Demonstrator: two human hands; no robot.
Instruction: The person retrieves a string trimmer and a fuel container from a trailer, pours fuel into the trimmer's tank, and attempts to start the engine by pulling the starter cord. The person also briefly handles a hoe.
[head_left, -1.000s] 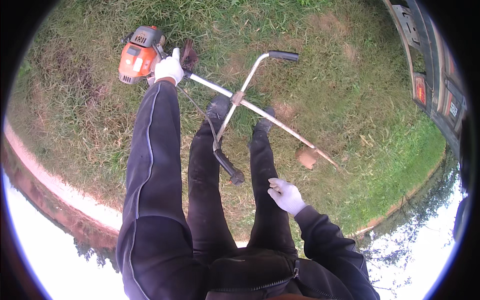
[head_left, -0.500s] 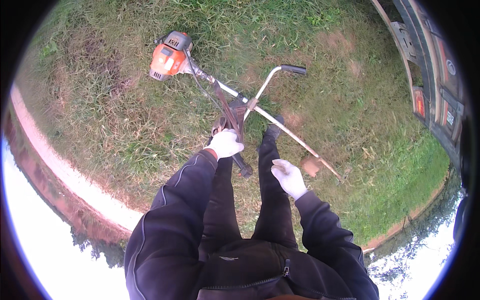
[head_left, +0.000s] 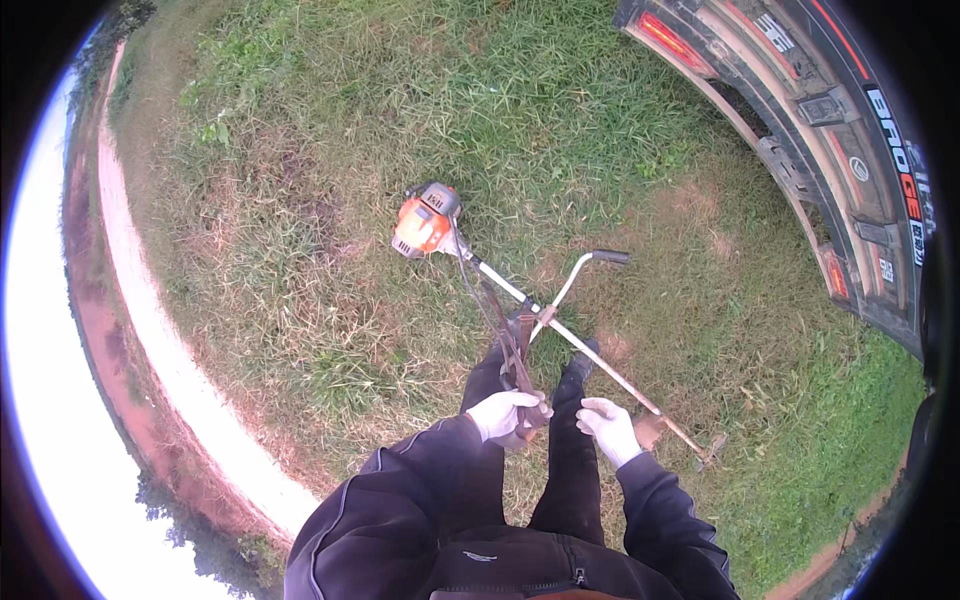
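A brush cutter [head_left: 520, 297] with an orange and grey engine [head_left: 425, 222] lies on the grass in front of my feet. Its pale shaft slants down to the right, ending in a small cutting head [head_left: 711, 452]. A curved handlebar with a black grip [head_left: 612, 257] rises from the shaft. My left hand [head_left: 503, 413], in a white glove, is closed on a dark brown strap [head_left: 512, 352] that runs up toward the cutter. In another white glove, my right hand [head_left: 610, 430] hovers just right of it, fingers loosely curled and apart, holding nothing visible.
The rear of a vehicle [head_left: 830, 130] with red lights stands at the upper right. Mown and longer grass [head_left: 330, 250] covers the ground. A pale dirt track [head_left: 150, 300] curves along the left. My dark shoe [head_left: 588, 348] is beside the shaft.
My view has shifted, so the cutter sits lower and more of the vehicle shows. The left hand has drawn the strap closer to my right hand.
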